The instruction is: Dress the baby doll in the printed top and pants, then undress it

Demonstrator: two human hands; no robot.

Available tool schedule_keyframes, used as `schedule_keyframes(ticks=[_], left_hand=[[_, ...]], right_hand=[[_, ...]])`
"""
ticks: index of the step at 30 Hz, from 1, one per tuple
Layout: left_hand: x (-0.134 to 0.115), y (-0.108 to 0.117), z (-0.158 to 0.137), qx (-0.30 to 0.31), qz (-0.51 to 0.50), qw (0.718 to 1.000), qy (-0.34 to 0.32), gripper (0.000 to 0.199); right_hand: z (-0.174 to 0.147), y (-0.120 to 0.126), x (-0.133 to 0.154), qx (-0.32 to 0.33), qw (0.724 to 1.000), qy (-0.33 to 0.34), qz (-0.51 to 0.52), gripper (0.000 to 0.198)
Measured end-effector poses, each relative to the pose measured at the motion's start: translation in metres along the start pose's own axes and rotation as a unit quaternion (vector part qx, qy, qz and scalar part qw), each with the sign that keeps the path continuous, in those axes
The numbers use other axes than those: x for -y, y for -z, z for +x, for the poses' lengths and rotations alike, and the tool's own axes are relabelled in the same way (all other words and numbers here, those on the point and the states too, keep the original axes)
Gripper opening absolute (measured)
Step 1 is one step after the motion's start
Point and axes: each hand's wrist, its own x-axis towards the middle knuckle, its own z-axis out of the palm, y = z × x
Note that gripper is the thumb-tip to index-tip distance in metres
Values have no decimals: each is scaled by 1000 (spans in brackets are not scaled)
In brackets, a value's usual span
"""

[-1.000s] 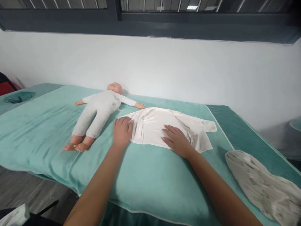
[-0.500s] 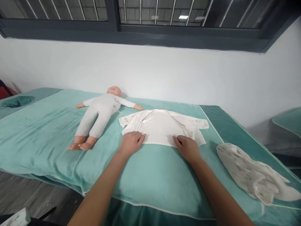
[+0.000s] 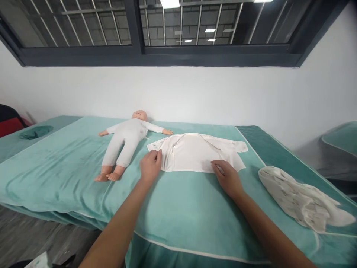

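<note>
A small white baby shirt (image 3: 192, 154) lies spread on the green bed cover, its sleeves reaching out to both sides. At its left side my left hand (image 3: 150, 163) is closed, with finger and thumb pinched on the cloth's edge; the fingertips are partly hidden. My right hand (image 3: 228, 178) has its fingers curled down onto the lower right part of the shirt, closed at the hem. Left of the shirt, a baby doll (image 3: 126, 136) in a white suit lies on its back with arms spread, one hand close to the left sleeve.
A crumpled white patterned garment (image 3: 301, 201) lies on the right of the bed (image 3: 178, 216). Behind the bed stands a white wall (image 3: 195, 96) under a barred window (image 3: 167, 56). A red and black item (image 3: 9, 123) is at the far left.
My left hand has moved up and left along the shirt's side. My right hand has shifted slightly right. The camera view has tilted up, showing more of the window.
</note>
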Motion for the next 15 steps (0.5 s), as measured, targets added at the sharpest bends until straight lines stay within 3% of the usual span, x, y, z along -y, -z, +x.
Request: schedule_keyframes(ticks=[3,6,9,12,15], left_hand=[[36,26,29,-38,34,999,-14,26],[84,49,59,-17,60,998,13,33],[132,59,82,37,35,991,125,48],[166,62,100,74,-18,970,231,54],[185,64,117,150,-144,925,317,51]], right_hand=[[33,-30,25,3,998,-4,63,26],[88,-81,67,47,987,-2,152,29],[153,-145,111,99,976,-17,194,32],[218,-205,142,145,974,-68,160,45],[272,-251,157,184,965,-96,160,56]])
